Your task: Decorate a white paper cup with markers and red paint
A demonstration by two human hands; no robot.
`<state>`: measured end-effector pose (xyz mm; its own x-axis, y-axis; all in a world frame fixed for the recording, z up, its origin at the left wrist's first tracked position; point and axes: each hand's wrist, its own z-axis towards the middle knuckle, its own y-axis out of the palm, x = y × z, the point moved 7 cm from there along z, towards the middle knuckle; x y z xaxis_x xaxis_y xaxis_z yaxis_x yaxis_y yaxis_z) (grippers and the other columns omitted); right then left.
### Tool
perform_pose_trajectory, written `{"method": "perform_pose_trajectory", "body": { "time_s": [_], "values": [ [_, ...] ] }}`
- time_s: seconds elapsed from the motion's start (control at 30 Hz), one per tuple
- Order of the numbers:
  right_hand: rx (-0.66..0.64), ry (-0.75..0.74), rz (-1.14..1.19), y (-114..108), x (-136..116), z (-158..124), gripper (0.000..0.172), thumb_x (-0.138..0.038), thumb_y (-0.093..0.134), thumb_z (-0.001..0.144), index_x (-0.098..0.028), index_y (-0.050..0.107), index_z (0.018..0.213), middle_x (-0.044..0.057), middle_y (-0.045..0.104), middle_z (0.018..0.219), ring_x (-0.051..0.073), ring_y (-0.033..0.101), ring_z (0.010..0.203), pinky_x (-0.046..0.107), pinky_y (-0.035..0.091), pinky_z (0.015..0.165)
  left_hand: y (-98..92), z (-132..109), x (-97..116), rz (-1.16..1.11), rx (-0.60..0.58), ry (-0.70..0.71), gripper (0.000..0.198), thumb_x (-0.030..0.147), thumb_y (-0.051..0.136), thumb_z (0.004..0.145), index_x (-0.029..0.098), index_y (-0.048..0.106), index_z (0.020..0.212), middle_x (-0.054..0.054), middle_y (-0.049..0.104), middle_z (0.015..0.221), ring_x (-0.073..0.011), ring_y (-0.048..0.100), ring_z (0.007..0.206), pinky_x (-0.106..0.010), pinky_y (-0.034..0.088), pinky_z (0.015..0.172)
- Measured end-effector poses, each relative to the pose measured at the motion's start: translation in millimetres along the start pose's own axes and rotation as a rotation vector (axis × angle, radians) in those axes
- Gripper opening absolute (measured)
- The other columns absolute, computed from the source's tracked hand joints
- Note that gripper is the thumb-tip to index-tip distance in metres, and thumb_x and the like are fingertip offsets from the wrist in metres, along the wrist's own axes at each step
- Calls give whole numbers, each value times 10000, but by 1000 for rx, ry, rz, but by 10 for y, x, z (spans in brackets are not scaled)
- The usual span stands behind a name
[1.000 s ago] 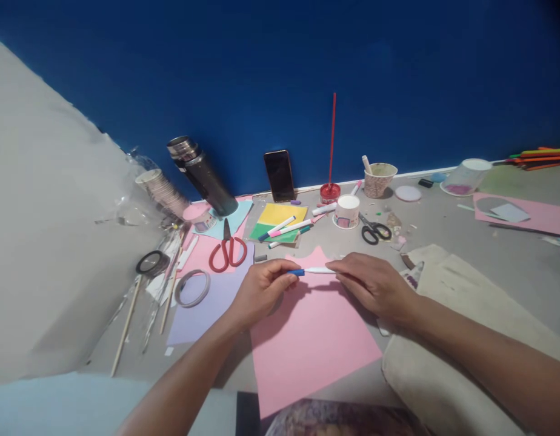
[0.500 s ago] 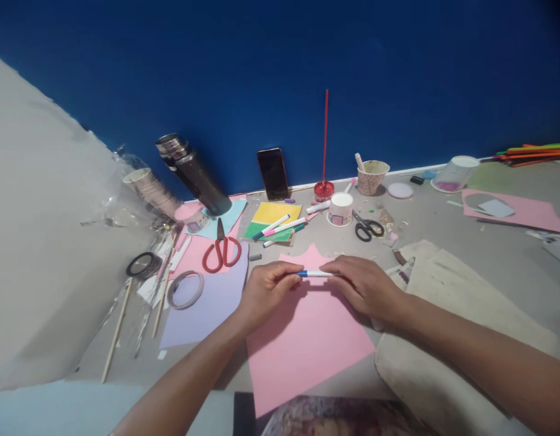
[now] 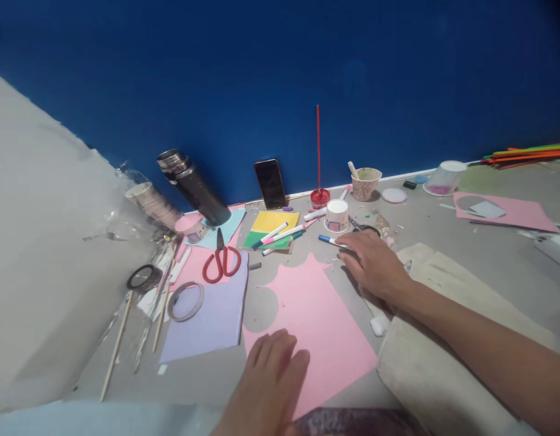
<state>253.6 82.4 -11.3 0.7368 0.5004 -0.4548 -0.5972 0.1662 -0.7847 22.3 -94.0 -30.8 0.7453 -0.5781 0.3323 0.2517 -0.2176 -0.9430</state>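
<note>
My right hand (image 3: 371, 263) is at the right of the pink paper, its fingers over the white end of a blue-capped marker (image 3: 328, 240). The marker's blue cap points left, low over the table; the other end is hidden under my fingers. My left hand (image 3: 273, 369) is open over the lower left part of the pink paper (image 3: 319, 327), holding nothing. Curved cut-outs mark the paper's upper and left edges. Black-handled scissors (image 3: 364, 227) are partly hidden behind my right hand, close to a small upside-down paper cup (image 3: 337, 216).
Red-handled scissors (image 3: 222, 263) and a tape roll (image 3: 186, 301) lie on lilac paper (image 3: 211, 327) at left. A dark flask (image 3: 198, 194) and a phone (image 3: 270, 183) lean at the wall. Several markers (image 3: 280, 235) lie on coloured sheets. Beige cloth (image 3: 434, 339) covers the right front.
My left hand has let go of the marker and dropped down to the pink paper's near left. My right hand has carried the marker rightward and away from me, toward the cup.
</note>
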Motion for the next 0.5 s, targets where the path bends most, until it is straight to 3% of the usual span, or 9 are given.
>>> {"method": "perform_pose_trajectory", "body": {
  "time_s": [0.07, 0.13, 0.3, 0.4, 0.5],
  "values": [
    [0, -2, 69, 1, -42, -24, 197, -218, 563, 974, -218, 748, 1040, 85, 804, 1081, 286, 668, 1050, 419, 522, 926, 56, -69, 13, 38, 40, -37, 339, 197, 689, 834, 262, 687, 1166, -136, 704, 1194, -336, 642, 1207, -494, 548, 1027],
    [-27, 4, 112, 16, -71, -38, 207, -220, 549, 971, -231, 751, 930, 64, 808, 972, 259, 685, 983, 385, 527, 879, -7, -118, 30, 13, 97, -23, 283, 124, 593, 850, 270, 720, 1057, -112, 727, 1067, -292, 688, 1086, -466, 580, 981],
    [-106, 164, 263, 30, -19, -22, 212, -290, 556, 951, -233, 754, 903, 33, 808, 879, 219, 721, 845, 327, 513, 771, -503, -293, -15, -26, 346, 36, 349, 149, 544, 893, 352, 727, 1110, -71, 786, 1045, -287, 734, 1097, -554, 548, 1105],
    [-184, 310, 451, 52, -1, -43, 309, -403, 523, 981, -215, 739, 866, 16, 784, 791, 190, 702, 697, 302, 511, 690, -855, -425, -29, 4, 570, 43, 509, 128, 595, 863, 431, 668, 1265, -41, 788, 1141, -301, 726, 1154, -582, 565, 1097],
    [-243, 360, 564, 64, -67, -84, 428, -509, 485, 1006, -190, 749, 896, 11, 720, 670, 177, 664, 611, 297, 514, 651, -1084, -495, 4, 42, 749, 41, 573, 105, 618, 835, 448, 677, 1290, -45, 769, 1121, -320, 708, 1166, -617, 564, 1096]
  ]
}}
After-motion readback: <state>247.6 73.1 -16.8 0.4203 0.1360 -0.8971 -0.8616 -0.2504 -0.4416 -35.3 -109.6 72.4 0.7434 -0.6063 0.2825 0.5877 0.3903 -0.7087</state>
